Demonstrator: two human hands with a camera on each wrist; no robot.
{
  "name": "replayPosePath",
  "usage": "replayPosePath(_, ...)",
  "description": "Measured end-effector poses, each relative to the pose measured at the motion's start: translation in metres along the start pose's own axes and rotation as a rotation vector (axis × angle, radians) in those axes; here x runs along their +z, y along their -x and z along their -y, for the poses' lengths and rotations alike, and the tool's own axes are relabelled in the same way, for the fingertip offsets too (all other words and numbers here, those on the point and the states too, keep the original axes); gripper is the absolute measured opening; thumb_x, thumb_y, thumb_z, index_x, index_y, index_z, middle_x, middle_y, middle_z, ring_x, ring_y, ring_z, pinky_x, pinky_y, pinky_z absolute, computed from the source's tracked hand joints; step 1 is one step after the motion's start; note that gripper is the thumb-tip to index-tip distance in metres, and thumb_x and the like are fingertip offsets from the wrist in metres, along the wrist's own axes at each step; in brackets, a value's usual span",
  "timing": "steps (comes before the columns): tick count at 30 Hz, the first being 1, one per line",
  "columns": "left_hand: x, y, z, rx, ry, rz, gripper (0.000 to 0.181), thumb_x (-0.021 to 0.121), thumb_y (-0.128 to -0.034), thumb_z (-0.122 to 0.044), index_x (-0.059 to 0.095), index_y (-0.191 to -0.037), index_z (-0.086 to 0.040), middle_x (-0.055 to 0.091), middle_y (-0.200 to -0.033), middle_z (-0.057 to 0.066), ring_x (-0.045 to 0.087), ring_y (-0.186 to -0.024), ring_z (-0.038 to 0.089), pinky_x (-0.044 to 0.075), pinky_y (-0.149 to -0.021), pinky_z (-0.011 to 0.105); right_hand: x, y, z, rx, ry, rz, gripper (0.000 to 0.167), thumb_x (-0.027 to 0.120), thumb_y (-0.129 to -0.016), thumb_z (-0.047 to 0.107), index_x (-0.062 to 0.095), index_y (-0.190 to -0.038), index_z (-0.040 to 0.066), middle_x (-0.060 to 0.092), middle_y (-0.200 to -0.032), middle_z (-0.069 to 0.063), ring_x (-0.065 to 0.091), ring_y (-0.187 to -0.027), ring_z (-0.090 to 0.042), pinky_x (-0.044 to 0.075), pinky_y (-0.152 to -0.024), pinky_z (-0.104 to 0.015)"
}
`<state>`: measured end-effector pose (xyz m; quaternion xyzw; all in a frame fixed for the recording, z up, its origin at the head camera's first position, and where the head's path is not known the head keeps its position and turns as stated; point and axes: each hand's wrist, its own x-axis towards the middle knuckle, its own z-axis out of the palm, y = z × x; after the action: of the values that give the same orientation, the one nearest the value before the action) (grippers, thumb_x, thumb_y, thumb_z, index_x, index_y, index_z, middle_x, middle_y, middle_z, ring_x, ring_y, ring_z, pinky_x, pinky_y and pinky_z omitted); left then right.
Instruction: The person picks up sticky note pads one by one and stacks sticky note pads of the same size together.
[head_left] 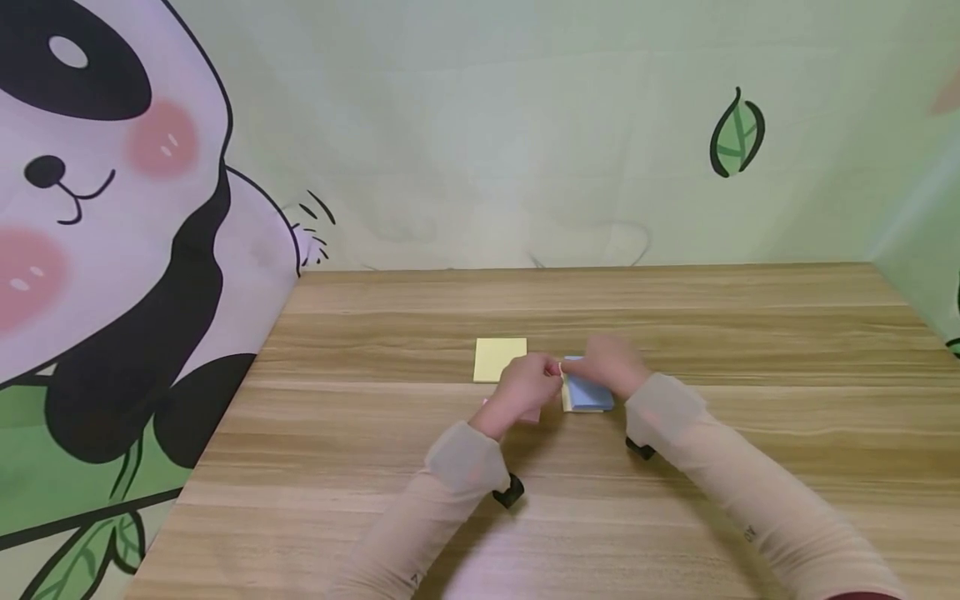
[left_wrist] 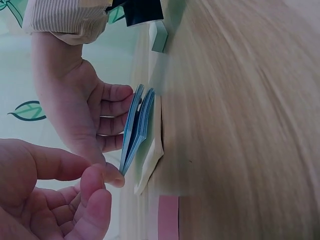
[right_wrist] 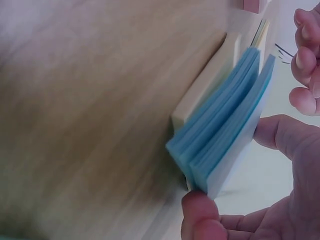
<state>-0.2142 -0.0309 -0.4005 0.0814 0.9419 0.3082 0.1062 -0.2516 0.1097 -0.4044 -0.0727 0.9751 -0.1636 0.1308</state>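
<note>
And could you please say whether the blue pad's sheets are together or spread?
Partly spread: both wrist views show gaps in the blue pad, which the right hand holds.

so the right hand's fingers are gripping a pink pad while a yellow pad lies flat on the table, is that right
Not quite: the right hand's fingers are gripping a blue pad, not a pink one, as the right wrist view shows. A yellow pad does lie flat on the table.
</note>
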Motion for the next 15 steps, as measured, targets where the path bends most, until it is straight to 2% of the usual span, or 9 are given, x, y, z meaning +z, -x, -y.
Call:
replayPosePath(7,0.0010,-0.0003,0.0026,0.008,0.003,-0.006,0.012,0.052,-0.0800,-0.013,0.062,-0.083,-0.008,0.059,-0.075,0.001,0.050,-0.064,0.012,0.038,-0.059,0.021,0.0029,-0.0006,0.0027,0.008,-0.005,-0.009,0.048,0.057,-0.074,0.052,0.057,-0.068,0.004,0.054,-0.067,-0.007,0.048,-0.056,-0.018,0.036,-0.045,-0.024)
replayPosePath(15,0.0026,-0.0012,0.0041,0.017,0.007,-0.023,0.011,0.052,-0.0771,-0.012,0.063,-0.077,-0.009,0.056,-0.069,-0.002,0.048,-0.061,0.012,0.036,-0.056,0.021,0.0053,-0.0008,0.0035,0.023,-0.019,-0.020,0.046,0.058,-0.074,0.051,0.056,-0.065,0.006,0.051,-0.063,-0.005,0.046,-0.054,-0.016,0.035,-0.043,-0.024)
